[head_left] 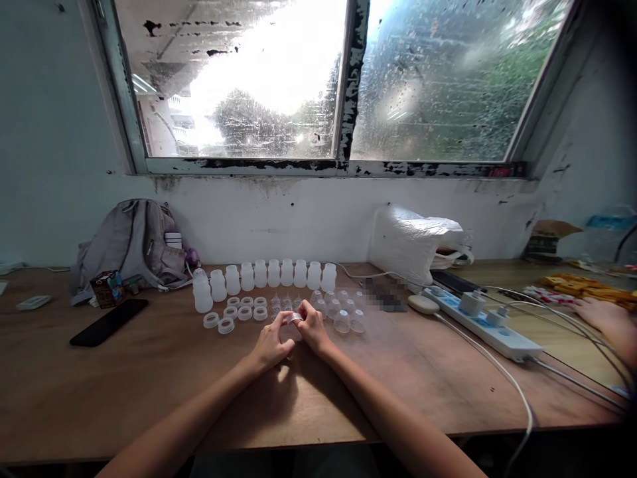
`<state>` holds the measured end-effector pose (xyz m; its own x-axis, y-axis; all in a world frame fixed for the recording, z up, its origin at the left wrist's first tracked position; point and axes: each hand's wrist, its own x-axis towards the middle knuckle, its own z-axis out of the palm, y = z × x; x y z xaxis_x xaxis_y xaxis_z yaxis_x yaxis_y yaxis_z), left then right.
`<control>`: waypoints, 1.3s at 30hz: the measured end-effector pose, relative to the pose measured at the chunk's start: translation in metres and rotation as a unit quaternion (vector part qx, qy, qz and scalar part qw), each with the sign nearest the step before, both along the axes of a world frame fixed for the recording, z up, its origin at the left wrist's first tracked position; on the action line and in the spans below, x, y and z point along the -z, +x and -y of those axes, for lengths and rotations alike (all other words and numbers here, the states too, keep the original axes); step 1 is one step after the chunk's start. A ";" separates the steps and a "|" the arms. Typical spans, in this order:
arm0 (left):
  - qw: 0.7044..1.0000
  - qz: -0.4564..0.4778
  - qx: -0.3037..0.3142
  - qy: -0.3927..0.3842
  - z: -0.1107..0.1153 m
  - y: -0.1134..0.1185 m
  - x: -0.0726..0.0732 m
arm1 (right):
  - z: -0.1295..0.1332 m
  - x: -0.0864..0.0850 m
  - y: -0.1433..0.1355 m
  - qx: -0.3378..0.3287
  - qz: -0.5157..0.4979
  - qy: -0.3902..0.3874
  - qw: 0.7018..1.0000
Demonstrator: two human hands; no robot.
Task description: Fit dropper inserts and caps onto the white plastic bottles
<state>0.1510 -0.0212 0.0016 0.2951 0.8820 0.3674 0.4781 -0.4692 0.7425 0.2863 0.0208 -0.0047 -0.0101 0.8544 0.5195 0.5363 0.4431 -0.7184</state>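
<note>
- The left hand point(273, 345) grasps a small white ring-shaped plastic part point(294, 317) between thumb and fingers.
- The right hand point(311, 326) grasps the same part from the opposite side, its fingers curled over the top.
- This part is held above the middle of the brown wooden tabletop point(74, 411), well in from the near edge; the fingers cover much of it.
- Translucent white plastic bottles point(273, 273) stand upright in a row along the far edge. The leftmost bottle is set closer to the near edge than the others.
- White plastic collars point(225, 328) lie in front of the bottles, to the left of the hands.
- Clear pointed plastic teats point(287, 303) stand just behind the hands.
- Clear domed plastic caps point(342, 324) stand to the right of the hands.
- A black rectangular phone point(109, 322) lies towards the left edge, in front of a grey fabric backpack point(132, 242).
- A long white power strip point(502, 338) lies towards the right edge, with plugs point(472, 303) inserted.
- Beyond the strip, a co-worker's hand point(600, 315) is near yellow items point(572, 285).
</note>
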 end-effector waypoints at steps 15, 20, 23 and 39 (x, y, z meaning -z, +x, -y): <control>0.996 -0.064 -0.011 0.066 -0.008 -0.022 -0.011 | 0.006 0.001 -0.007 -0.076 -0.012 0.009 0.997; 1.000 0.019 -0.006 0.022 -0.019 -0.026 -0.007 | 0.007 -0.004 -0.004 -0.160 -0.053 -0.050 0.984; 0.998 0.057 -0.008 0.002 -0.021 -0.026 -0.008 | 0.008 -0.006 -0.004 -0.174 -0.069 -0.071 0.980; 0.997 0.007 -0.016 0.077 -0.019 -0.015 -0.003 | 0.013 -0.014 -0.006 -0.220 -0.210 -0.183 0.935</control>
<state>0.1358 -0.0024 0.0050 0.2613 0.8238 0.5031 0.4846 -0.5627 0.6698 0.2801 0.0082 0.0089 -0.2631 0.9371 0.2293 -0.0029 0.2369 -0.9715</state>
